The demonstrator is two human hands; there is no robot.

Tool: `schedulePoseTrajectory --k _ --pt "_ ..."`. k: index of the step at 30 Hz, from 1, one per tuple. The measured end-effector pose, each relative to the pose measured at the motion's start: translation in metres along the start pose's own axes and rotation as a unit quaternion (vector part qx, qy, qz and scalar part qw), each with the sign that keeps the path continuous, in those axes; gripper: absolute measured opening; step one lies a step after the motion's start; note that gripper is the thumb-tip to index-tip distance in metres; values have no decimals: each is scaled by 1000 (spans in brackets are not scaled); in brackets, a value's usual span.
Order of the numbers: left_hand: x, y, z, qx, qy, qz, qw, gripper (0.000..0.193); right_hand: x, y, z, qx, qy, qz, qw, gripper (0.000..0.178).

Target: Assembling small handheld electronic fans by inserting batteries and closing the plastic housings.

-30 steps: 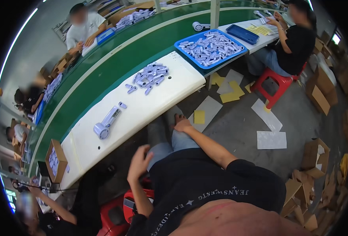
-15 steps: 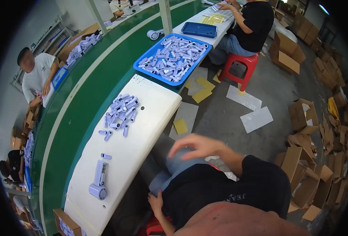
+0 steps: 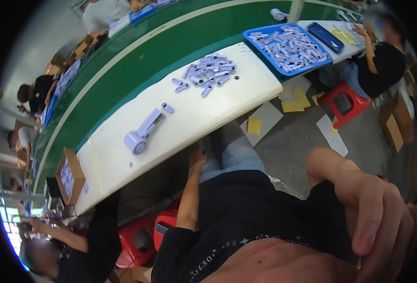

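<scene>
Close to the camera at the lower right, my right hand (image 3: 380, 212) is raised, its fingers loosely bent and apart, with nothing visible in it. My left hand (image 3: 197, 156) rests low on my thigh, beside the table's near edge, its fingers partly in shade. Beyond it, on the white table (image 3: 208, 111), lies a light-purple handheld fan (image 3: 144, 132) with a round head and an open slot along its handle. One small purple plastic piece (image 3: 168, 108) sits near the handle's end. A loose pile of similar pieces (image 3: 210, 70) lies farther right. Neither hand touches these.
A blue tray (image 3: 291, 73) full of purple pieces stands at the table's far right end. At the left end is a cardboard box (image 3: 76, 174) of more pieces. The green conveyor (image 3: 137, 63) runs behind. Co-workers sit around; a red stool (image 3: 345, 104) stands right.
My view has swung left, bringing the cardboard box and a nearby co-worker into fuller sight. My right hand has come up from above my lap toward the camera. The left stays low at my thigh.
</scene>
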State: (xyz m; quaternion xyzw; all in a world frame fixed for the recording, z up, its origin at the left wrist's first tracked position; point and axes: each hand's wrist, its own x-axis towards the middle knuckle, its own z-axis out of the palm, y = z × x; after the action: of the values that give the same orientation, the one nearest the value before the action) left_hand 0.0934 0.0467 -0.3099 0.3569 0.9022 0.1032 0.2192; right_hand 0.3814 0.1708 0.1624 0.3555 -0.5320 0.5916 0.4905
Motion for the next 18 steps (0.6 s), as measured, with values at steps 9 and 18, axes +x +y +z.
schedulePoseTrajectory --k 9,18 --pt "3 -2 7 -27 43 5 999 31 -26 -24 -7 125 0 -12 992 24" --pt "8 -6 2 -113 68 48 990 24 -19 -9 22 186 19 -34 982 17"
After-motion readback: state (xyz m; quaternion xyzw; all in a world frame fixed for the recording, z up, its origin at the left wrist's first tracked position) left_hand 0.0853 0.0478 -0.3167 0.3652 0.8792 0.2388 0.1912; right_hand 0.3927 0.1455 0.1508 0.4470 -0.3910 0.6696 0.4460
